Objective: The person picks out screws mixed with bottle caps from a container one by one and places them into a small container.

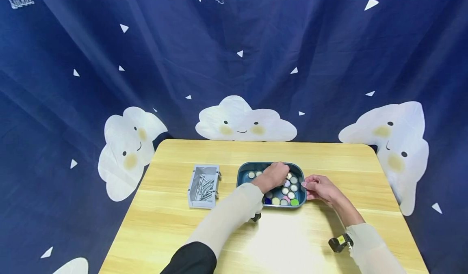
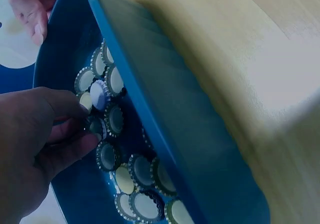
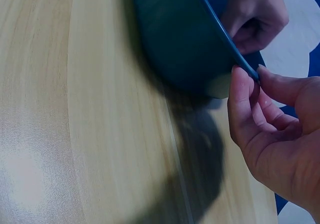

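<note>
A dark blue tray [image 1: 278,206] with rounded corners stands on the table, holding many loose bottle caps [image 2: 146,206]. Most show pale undersides; a green cap [image 1: 294,202] lies at the near right corner. My left hand [image 1: 274,174] reaches down into the tray, its thumb and fingers curled around a bottle cap [image 2: 95,126] among the others. That cap is partly hidden by the fingers. At the tray's right end, my right hand [image 1: 321,188] pinches the rim between thumb and fingers, as the right wrist view shows.
Left of the tray sits a grey plastic bin [image 1: 202,204] with metal screws [image 1: 206,188] in it. Both stand on a light wooden table [image 1: 175,241]. A dark blue curtain [image 1: 234,34] with clouds hangs behind the table's far edge.
</note>
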`<state>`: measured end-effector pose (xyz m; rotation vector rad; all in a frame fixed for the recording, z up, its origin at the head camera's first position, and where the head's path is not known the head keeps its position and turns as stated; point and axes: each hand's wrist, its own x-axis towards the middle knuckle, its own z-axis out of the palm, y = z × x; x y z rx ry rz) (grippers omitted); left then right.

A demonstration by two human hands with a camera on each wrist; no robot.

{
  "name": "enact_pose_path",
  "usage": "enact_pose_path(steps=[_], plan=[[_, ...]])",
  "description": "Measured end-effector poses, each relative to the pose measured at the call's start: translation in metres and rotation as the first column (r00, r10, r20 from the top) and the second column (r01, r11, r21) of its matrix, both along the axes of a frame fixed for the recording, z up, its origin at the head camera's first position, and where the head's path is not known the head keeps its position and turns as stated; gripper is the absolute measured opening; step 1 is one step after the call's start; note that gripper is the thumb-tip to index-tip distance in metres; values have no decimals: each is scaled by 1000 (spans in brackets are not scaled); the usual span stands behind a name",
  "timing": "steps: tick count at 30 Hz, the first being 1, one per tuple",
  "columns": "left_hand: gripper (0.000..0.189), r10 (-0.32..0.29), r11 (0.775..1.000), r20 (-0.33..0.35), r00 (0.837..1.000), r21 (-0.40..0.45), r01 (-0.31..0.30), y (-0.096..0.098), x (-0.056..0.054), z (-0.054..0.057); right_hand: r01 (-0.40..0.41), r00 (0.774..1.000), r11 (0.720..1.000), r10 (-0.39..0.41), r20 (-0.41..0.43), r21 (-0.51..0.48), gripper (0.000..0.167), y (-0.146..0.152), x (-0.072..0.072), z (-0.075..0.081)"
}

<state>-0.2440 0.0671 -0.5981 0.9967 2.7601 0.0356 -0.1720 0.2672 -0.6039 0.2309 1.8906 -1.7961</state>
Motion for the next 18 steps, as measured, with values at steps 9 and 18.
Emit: enact_pose_path(steps=[9,18], plan=[[33,-14,990,63,998,140,5,-22,4,14,16,1000,1000,-16,3,15,15,-1,1,4],[13,-20,973,38,999,229,10,-65,11,34,2,1000,999,-1,-9,40,24,-4,2,4]])
